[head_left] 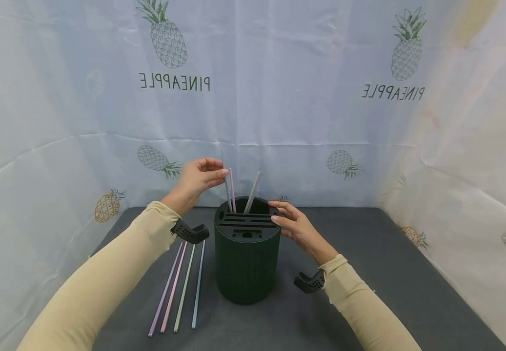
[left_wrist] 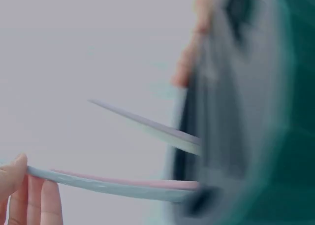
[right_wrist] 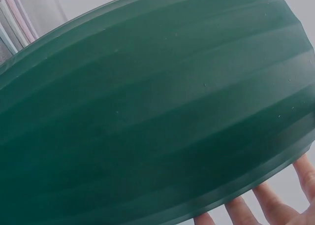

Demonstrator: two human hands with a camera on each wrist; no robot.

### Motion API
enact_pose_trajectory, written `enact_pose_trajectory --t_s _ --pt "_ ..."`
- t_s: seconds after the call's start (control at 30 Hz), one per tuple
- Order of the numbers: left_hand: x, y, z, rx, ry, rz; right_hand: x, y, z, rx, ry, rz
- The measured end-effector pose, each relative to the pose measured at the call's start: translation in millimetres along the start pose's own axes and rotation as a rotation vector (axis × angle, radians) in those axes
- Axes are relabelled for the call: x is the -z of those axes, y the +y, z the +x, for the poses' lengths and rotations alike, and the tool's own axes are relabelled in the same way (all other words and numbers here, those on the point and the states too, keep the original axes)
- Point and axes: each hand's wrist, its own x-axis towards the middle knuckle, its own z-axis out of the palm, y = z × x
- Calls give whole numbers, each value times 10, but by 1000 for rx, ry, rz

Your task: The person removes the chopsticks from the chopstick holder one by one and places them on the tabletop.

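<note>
Thumb and fingertips of my left hand [head_left: 197, 179] pinch a light blue straw [left_wrist: 108, 186] near its upper end. Its lower end is inside the back compartment of a dark green ribbed holder [head_left: 247, 265], hidden by the slotted black top [head_left: 246, 222]. Close beside it stands a pink straw [head_left: 232, 190]. Pale green and purple straws [head_left: 253, 192] lean together farther right in that compartment. My right hand [head_left: 298, 226] rests against the holder's right rim, thumb toward the front; its extended fingers [right_wrist: 268, 200] touch the side.
Left of the holder, several straws lie side by side on the dark grey tabletop [head_left: 345, 317]: purple [head_left: 165, 290], pink [head_left: 173, 287], pale green [head_left: 184, 287] and blue [head_left: 198, 287]. Pineapple-printed white curtains [head_left: 279, 112] stand behind and at both sides.
</note>
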Motion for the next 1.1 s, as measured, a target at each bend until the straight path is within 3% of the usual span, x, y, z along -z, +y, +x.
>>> enact_pose_trajectory --t_s 0.13,0.33,0.43,0.53,0.63,0.77,0.97,1.1 --pt "91 317 -24 -99 65 -203 4 -1 7 3 -2 -9" --pt "299 748 -123 -298 130 -564 2 -4 8 2 -1 -6" --pt "438 876 -196 -360 156 -688 -3 -14 -2 2 2 -3" --pt "599 906 -262 -385 189 -742 -3 -21 -8 5 3 0" --pt "777 830 -313 -363 220 -730 3 -18 -8 8 4 4" --pt "1005 574 -360 -282 247 -629 14 -13 -14 11 4 -3" --pt "1259 22 -468 -90 244 -362 18 -10 -26 12 0 0" --pt "1401 -344 -576 -4 255 -180 12 2 -18 12 -20 -3"
